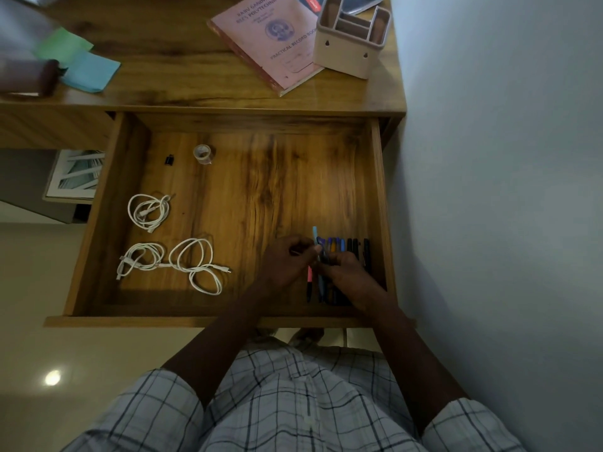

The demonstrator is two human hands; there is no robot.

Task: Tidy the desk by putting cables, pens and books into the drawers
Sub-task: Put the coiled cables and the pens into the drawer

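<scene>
Left hand (285,261) is positioned inside the open drawer (208,321), in its front-right part, with the fingers curled and the tips pinched on a light-blue pen (315,234), which is held roughly upright in the frame. Right hand (347,272) is placed just beside the left hand, with its fingers curled over a row of pens (355,246). The row is laid on the drawer bottom, parallel to the drawer's right wall and close to it. Blue, orange and black barrels can be told apart in the row; the exact count cannot be told. A pink pen (309,274) is located at the row's left end, partly covered by the left hand.

Three coiled white cables are laid in the left half of the drawer: two toward the front (140,259) (199,265), touching each other, and one behind them (148,212). A roll of clear tape (203,154) and a small black object (168,159) are found nearer the drawer's back-left corner.

Beyond the drawer, on the desk top (163,27), a pink practical record book (264,40) is laid flat. An empty beige pen holder (350,37) is set partly on the book's right edge. Green (62,44) and blue (89,71) paper sheets are laid far to the left of the book.
</scene>
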